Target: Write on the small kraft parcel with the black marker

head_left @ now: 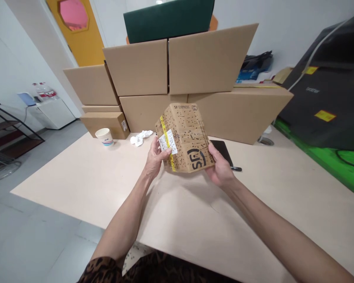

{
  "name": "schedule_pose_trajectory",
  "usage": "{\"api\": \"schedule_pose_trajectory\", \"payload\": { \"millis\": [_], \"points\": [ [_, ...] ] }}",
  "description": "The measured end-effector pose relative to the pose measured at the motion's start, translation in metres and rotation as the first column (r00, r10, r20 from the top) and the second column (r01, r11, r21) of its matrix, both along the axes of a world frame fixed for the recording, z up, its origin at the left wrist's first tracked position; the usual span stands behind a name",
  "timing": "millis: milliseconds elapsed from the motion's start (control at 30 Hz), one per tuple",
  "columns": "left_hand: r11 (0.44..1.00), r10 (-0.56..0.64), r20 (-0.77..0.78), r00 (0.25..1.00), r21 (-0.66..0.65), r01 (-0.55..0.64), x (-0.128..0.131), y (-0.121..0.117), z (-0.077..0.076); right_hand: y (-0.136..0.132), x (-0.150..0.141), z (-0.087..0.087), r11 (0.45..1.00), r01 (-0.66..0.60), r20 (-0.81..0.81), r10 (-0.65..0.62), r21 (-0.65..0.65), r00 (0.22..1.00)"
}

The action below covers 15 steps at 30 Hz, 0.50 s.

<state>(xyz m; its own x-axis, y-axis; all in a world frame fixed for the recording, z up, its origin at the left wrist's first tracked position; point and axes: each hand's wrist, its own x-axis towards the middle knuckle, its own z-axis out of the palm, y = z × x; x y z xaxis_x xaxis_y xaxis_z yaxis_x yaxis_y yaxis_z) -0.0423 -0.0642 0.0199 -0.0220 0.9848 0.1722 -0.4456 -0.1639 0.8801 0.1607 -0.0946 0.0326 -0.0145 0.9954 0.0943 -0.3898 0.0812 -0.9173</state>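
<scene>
Between my two hands a small brown shipping box (191, 133), printed with SF EXPRESS and dark specks, is held tilted above the table. My left hand (157, 157) grips its left side, the thumb lying on a white label (167, 142) beside a strip of yellow tape. My right hand (220, 165) clasps the lower right edge, its fingers partly hidden behind and under the box. Behind my right hand lie a flat black object (222, 151) and a black pen (236, 169). The box's back and underside are out of sight.
Large plain cartons (141, 68) are stacked along the table's far side, with a dark green box (171, 19) on top. A paper cup (104, 136) and crumpled white tissue (141, 137) stand at the back left of the pale table (76, 177). A roll of tape (266, 140) lies back right.
</scene>
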Motion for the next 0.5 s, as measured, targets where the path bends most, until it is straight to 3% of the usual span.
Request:
{"api": "schedule_pose_trajectory", "payload": {
  "millis": [333, 500],
  "points": [
    [0.998, -0.046, 0.031, 0.998, 0.035, 0.045, -0.008, -0.004, 0.013, 0.022, 0.009, -0.035, 0.979, 0.136, 0.013, -0.135, -0.150, 0.991],
    [0.992, -0.126, 0.040, 0.991, 0.001, 0.126, -0.008, -0.004, 0.012, 0.024, 0.009, -0.038, 0.964, 0.142, -0.010, -0.148, -0.224, 0.989]
  ]
}}
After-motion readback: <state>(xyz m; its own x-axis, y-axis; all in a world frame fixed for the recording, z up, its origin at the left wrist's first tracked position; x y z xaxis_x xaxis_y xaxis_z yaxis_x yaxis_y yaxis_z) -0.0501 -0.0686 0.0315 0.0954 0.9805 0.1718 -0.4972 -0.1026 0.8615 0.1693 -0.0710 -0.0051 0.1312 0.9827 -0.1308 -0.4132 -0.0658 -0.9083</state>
